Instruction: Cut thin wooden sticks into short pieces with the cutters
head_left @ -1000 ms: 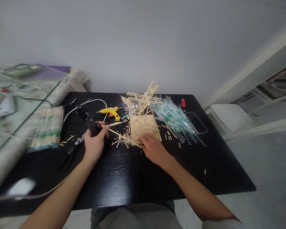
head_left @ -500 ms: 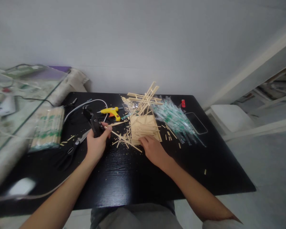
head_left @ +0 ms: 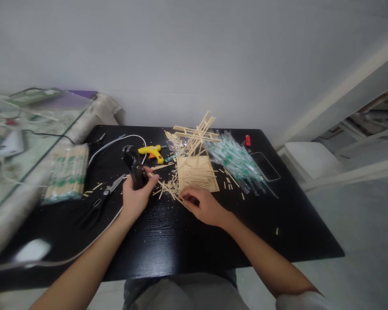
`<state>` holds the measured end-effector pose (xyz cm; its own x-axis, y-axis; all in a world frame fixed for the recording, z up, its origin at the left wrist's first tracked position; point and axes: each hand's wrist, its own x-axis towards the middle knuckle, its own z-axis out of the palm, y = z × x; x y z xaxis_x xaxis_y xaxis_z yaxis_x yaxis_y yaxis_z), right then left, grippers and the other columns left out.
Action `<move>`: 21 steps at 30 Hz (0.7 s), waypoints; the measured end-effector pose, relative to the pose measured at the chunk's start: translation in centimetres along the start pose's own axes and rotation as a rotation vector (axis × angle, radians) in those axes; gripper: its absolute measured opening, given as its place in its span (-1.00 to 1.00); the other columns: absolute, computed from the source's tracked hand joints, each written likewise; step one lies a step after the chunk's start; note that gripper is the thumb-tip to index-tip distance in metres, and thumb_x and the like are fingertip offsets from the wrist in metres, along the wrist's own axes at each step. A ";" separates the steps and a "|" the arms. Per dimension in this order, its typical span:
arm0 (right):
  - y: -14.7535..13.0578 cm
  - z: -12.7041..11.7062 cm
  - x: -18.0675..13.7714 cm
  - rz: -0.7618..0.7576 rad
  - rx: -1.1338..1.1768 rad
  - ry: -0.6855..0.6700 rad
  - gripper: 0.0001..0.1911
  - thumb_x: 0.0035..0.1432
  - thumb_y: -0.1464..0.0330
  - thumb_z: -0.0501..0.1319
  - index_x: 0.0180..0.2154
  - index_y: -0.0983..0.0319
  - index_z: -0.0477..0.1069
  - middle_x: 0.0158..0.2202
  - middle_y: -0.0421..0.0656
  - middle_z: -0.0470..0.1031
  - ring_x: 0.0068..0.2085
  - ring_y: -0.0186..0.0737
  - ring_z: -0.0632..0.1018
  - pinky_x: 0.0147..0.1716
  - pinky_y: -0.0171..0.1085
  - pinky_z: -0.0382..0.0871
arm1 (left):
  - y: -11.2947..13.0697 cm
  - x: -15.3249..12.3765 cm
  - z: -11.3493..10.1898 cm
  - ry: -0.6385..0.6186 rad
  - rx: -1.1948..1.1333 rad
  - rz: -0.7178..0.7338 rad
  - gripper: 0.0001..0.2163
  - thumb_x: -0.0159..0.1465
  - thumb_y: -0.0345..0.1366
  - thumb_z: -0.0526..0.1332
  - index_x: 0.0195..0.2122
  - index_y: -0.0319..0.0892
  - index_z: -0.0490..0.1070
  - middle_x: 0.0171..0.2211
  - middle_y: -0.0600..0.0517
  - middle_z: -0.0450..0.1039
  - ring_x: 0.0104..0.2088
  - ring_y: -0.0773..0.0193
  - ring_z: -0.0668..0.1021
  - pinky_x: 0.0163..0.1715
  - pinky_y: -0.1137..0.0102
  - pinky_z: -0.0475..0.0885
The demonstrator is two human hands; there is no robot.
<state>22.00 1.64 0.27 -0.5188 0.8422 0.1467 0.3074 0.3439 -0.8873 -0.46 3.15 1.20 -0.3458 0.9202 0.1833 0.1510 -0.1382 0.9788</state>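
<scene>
My left hand [head_left: 137, 193] is wrapped round a black pliers-like tool [head_left: 134, 165], its head pointing up and away from me. A thin wooden stick [head_left: 155, 178] shows at the left thumb tip. My right hand [head_left: 202, 204] is at the near edge of a pile of cut wooden sticks [head_left: 194, 176], thumb and fingertips pinched together; what they hold is too small to make out. Beneath the pile lies a square wooden panel [head_left: 213, 183]. Short loose stick pieces [head_left: 168, 187] are scattered between the hands.
Behind the panel rises a crossed stick frame [head_left: 198, 133]. A yellow glue gun [head_left: 153, 151], scissors [head_left: 105, 196] and a bagged stick bundle [head_left: 67, 172] lie left. Plastic wrappers [head_left: 233, 159], a phone-like dark slab [head_left: 265, 167] and a red lighter [head_left: 247, 140] are right. A white cable [head_left: 111, 221] passes my left arm.
My left hand and the black tool have shifted right and turned slightly. My right hand has drawn back a little from the pile, moving left and toward me, with its fingers more curled.
</scene>
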 end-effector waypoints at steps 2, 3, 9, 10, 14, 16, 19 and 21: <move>0.1 0.1 0.1 0.059 0.060 -0.028 -0.83 0.19 0.53 0.24 -0.19 0.22 0.52 -0.20 -0.12 0.59 -0.21 -0.22 0.58 -0.19 -0.25 0.47 | 0.0 -0.2 0.2 -0.008 -0.001 0.028 -0.75 0.08 -0.20 0.45 -0.26 -0.13 0.49 -0.42 0.10 0.44 -0.40 0.31 0.47 -0.28 0.40 0.42; 0.2 0.1 0.1 0.092 0.098 -0.045 -0.85 0.19 0.51 0.26 -0.21 0.22 0.53 -0.23 -0.13 0.60 -0.21 -0.22 0.59 -0.19 -0.25 0.48 | 0.0 -0.3 0.3 -0.018 -0.001 0.043 -0.75 0.08 -0.20 0.45 -0.26 -0.13 0.49 -0.42 0.09 0.45 -0.40 0.30 0.48 -0.28 0.40 0.43; 0.0 -0.2 0.2 0.189 0.245 -0.141 -0.87 0.17 0.42 0.34 -0.20 0.21 0.56 -0.26 -0.13 0.66 -0.22 -0.18 0.65 -0.15 -0.21 0.51 | 0.6 -1.1 0.6 -0.119 0.050 0.151 -0.75 0.14 -0.20 0.42 -0.18 -0.13 0.50 -0.40 0.09 0.48 -0.42 0.31 0.50 -0.31 0.41 0.43; -0.2 -0.3 0.1 0.184 0.233 -0.147 -0.87 0.16 0.42 0.34 -0.20 0.21 0.57 -0.26 -0.13 0.66 -0.22 -0.18 0.65 -0.15 -0.21 0.50 | 1.0 -1.3 0.7 -0.145 0.076 0.188 -0.75 0.15 -0.20 0.41 -0.18 -0.12 0.50 -0.39 0.08 0.49 -0.42 0.31 0.51 -0.30 0.41 0.43; -0.8 -0.6 -0.1 0.144 0.178 -0.125 -0.93 0.16 0.40 0.35 -0.27 0.21 0.59 -0.32 -0.17 0.65 -0.28 -0.19 0.62 -0.19 -0.24 0.47 | 2.9 -1.8 0.8 -0.257 0.184 0.371 -0.79 0.17 -0.26 0.39 -0.16 -0.11 0.53 -0.32 0.03 0.57 -0.34 0.23 0.57 -0.23 0.37 0.46; -1.0 -0.6 -0.3 0.118 0.124 -0.103 -0.95 0.18 0.38 0.34 -0.32 0.21 0.60 -0.35 -0.18 0.64 -0.30 -0.20 0.61 -0.21 -0.26 0.44 | 3.7 -2.0 0.9 -0.309 0.211 0.422 -0.77 0.15 -0.30 0.39 -0.15 -0.10 0.55 -0.28 0.01 0.60 -0.31 0.20 0.59 -0.21 0.35 0.47; -0.9 -0.5 -0.5 0.080 0.050 -0.061 -0.92 0.18 0.37 0.35 -0.35 0.22 0.60 -0.37 -0.19 0.64 -0.31 -0.20 0.59 -0.21 -0.27 0.42 | 4.6 -2.3 1.2 -0.395 0.225 0.459 -0.72 0.10 -0.38 0.38 -0.13 -0.07 0.56 -0.24 0.00 0.62 -0.27 0.17 0.60 -0.16 0.33 0.48; -0.5 -0.3 -0.5 0.064 0.041 -0.020 -0.94 0.16 0.37 0.37 -0.33 0.22 0.61 -0.38 -0.20 0.64 -0.31 -0.20 0.60 -0.21 -0.27 0.42 | 5.0 -2.6 1.4 -0.449 0.234 0.485 -0.69 0.08 -0.43 0.35 -0.13 -0.06 0.55 -0.23 0.00 0.62 -0.24 0.14 0.61 -0.14 0.31 0.48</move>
<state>22.35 1.17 0.78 -0.5153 0.8532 0.0810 0.3076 0.2724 -0.9117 2.48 0.61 5.53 0.2194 0.8439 0.4896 0.4044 -0.5354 0.7415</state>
